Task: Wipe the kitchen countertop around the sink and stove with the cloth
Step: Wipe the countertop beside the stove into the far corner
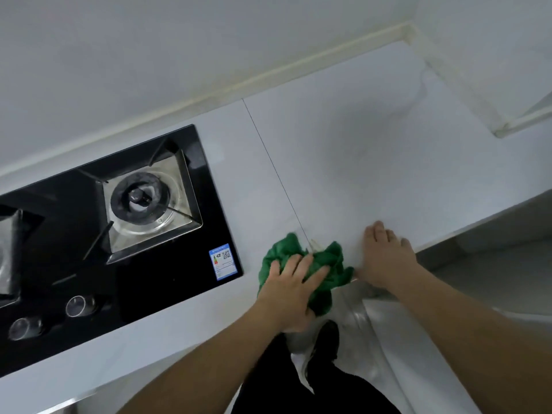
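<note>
A crumpled green cloth [325, 264] lies on the white countertop [373, 162] near its front edge, just right of the black gas stove [98, 243]. My left hand [291, 289] presses down on the cloth, fingers spread over it. My right hand [388, 258] rests flat on the bare countertop immediately right of the cloth, fingers apart and holding nothing. No sink is in view.
The stove has a burner with a steel surround [143, 201], two knobs [77, 306] at the front, and a blue label [224, 261] at its right corner. A thin seam [274, 168] crosses the counter. Walls meet at the back right corner [412, 34]. My dark shoe [324, 345] shows below.
</note>
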### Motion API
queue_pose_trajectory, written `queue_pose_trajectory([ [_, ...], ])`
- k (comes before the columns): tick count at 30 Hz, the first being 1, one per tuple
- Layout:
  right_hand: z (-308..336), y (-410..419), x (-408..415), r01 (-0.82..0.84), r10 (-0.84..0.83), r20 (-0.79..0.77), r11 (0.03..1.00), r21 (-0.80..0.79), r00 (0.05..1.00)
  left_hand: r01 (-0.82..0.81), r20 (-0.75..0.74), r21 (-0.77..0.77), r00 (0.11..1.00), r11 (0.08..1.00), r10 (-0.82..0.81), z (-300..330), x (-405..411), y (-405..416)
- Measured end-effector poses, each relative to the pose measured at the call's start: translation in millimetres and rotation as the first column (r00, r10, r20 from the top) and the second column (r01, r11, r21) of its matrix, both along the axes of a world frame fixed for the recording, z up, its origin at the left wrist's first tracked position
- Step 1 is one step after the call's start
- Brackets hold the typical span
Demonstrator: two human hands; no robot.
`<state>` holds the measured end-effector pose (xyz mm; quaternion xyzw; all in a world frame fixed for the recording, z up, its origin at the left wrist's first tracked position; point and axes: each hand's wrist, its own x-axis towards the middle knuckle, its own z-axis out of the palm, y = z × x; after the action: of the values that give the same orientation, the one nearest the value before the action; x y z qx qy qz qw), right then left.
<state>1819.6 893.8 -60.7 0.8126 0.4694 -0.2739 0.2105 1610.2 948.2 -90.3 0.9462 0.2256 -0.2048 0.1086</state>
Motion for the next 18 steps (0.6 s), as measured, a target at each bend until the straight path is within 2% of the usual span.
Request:
queue_pose_trajectory([
  [1,3.0,-1.6,-0.6,-0.01,0.01,0.0,1.0,-0.002,1.0,0.063,0.001,0.007,0.998,0.998,-0.063,-0.5,-2.1,7.9],
  [3,11.0,-0.5,-2.9,-0.008,0.008,-0.013,1.0,-0.004,1.0,0.082,0.007,-0.032,0.997,0.996,-0.082,6.7,2.4,31.6],
  [5,19.9,6.3,-7.0,0.01,-0.01,-0.041,1.0,-0.001,0.999,-0.038,0.002,-0.143,0.999,0.989,0.039,20.9,14.6,55.5],
  [7,30.2,19.8,-16.0,0.005,-0.003,-0.049,1.0,0.031,0.999,-0.249,-0.001,-0.261,0.966,0.933,0.258,34.5,16.8,79.6],
  [9,37.6,34.8,-25.0,-0.009,0.013,-0.064,0.998,0.061,0.998,-0.455,-0.027,-0.354,0.878,0.817,0.477,42.7,9.6,101.5],
  [11,43.8,49.1,-33.4,-0.032,0.039,-0.081,0.996,0.085,0.996,-0.614,-0.047,-0.48,0.732,0.627,0.68,51.6,-0.2,116.3],
  [13,47.6,60.3,-42.0,-0.069,0.078,-0.103,0.994,0.09,0.992,-0.653,-0.064,-0.646,0.562,0.396,0.824,59.7,-8.3,118.9],
  [14,48.5,66.7,-45.6,-0.108,0.117,-0.106,0.99,0.087,0.987,-0.649,-0.068,-0.689,0.501,0.323,0.863,64.2,-13.1,117.7],
  [18,47.5,82.8,-51.9,-0.235,0.241,-0.103,0.969,0.069,0.965,-0.633,-0.096,-0.752,0.385,0.186,0.918,74.2,-22.5,104.8],
])
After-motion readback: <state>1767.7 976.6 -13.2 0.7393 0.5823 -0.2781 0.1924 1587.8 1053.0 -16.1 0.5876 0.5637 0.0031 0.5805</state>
